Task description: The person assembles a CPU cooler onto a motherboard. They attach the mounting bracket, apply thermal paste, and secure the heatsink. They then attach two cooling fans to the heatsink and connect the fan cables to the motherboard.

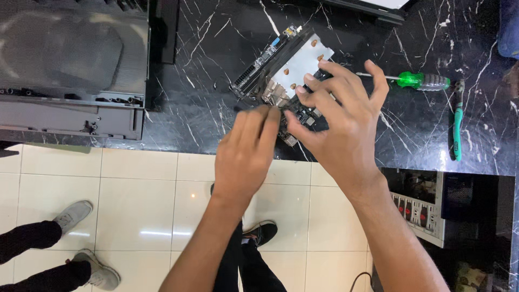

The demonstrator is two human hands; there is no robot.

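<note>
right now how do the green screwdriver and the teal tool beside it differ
The green screwdriver lies crosswise, its metal shaft pointing toward the right hand; the teal tool lies lengthwise, running toward the counter edge. The screwdriver's handle is thick and translucent green; the teal tool is slimmer and opaque. Both rest untouched on the black marble counter.

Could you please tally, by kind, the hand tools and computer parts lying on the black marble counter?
Green-handled screwdrivers: 1, clear green plastic grip
Teal-handled hand tools: 1, slim, right of the screwdriver
Circuit boards with silver metal heatsink: 1, under the left hand and right hand
Grey metal computer cases: 1
Total: 4
</note>
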